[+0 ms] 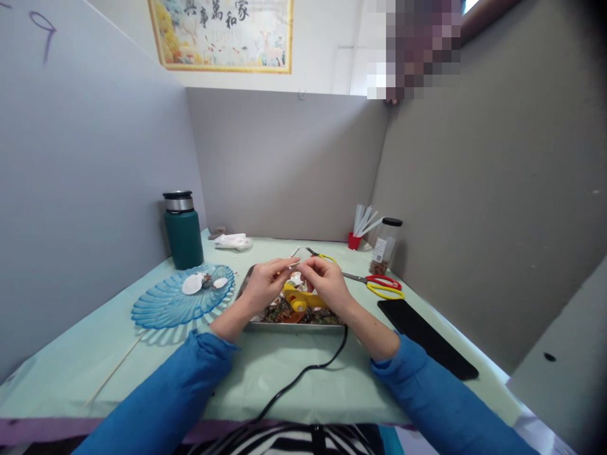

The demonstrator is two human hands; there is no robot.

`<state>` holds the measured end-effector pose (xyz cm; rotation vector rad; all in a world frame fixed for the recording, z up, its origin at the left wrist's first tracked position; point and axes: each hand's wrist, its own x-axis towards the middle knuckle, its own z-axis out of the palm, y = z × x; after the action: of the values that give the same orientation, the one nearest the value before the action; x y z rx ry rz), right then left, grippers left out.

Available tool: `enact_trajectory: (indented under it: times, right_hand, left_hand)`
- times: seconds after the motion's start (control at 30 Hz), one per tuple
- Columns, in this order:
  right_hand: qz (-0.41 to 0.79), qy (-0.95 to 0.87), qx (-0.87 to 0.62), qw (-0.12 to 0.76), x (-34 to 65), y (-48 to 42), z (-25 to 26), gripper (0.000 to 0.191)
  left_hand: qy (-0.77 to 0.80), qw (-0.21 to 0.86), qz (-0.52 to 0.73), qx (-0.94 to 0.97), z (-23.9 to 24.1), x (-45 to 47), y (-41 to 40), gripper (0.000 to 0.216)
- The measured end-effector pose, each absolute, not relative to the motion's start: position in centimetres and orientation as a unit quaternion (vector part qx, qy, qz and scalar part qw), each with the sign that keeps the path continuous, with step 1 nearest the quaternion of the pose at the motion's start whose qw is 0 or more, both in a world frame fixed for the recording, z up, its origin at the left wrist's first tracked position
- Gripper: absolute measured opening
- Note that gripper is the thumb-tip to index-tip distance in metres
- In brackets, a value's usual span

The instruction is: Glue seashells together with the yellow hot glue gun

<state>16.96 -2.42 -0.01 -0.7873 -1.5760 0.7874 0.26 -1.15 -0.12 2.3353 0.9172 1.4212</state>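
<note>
Two blue sleeves come in from seven and five o'clock, taking the tray as the dial's centre. Between them a black cord curves across the desk, from the tray's near right corner down between six and seven. A thin stick lies at eight, and a black slab between three and four.

Over the tray the left hand and right hand meet, each grip narrow, fingertips pinched on one pale piece, too small to name. Below the hands a yellow tool lies in the tray on a jumble of bits, brown, green and white.

At nine, a blue plate carries white shells. Scissors with red and yellow handles lie between two and three, blades towards the tray. Smaller scissors lie at one, partly behind the right hand. A green bottle stands upright at ten, a black-lidded jar at two. Just beside the jar, a red cup holds pale strips. A white bundle lies between ten and eleven. Farthest, a grey panel stands at twelve, with a poster on the wall beyond
</note>
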Motion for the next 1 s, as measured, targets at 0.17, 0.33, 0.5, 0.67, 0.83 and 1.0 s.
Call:
enact_trajectory:
  times: [0.17, 0.33, 0.5, 0.67, 0.83, 1.0]
  right_hand:
    - [0.330, -0.676, -0.332, 0.568, 16.96, -2.44, 0.01, 0.029]
    - [0.327, -0.681, -0.325, 0.569, 16.95, -2.39, -0.07, 0.027]
    - [0.322, -0.684, -0.324, 0.569, 16.93, -2.26, -0.20, 0.026]
    - [0.321, -0.682, -0.329, 0.569, 16.94, -2.18, -0.29, 0.026]
    - [0.306, -0.688, -0.336, 0.566, 16.93, -2.20, -0.35, 0.025]
    - [0.256, -0.699, -0.355, 0.566, 16.91, -2.30, -0.51, 0.023]
  left_hand:
    - [0.318, 0.180, 0.490, 0.791, -0.15, 0.39, -1.22, 0.031]
    - [0.313, 0.209, 0.485, 0.789, -0.29, 0.45, -1.12, 0.034]
    - [0.319, 0.219, 0.482, 0.786, -0.32, 0.46, -1.09, 0.036]
    - [0.322, 0.233, 0.478, 0.784, -0.24, 0.49, -1.13, 0.036]
    - [0.320, 0.244, 0.477, 0.781, -0.24, 0.48, -1.14, 0.036]
    - [0.319, 0.273, 0.472, 0.776, -0.13, 0.54, -1.25, 0.038]
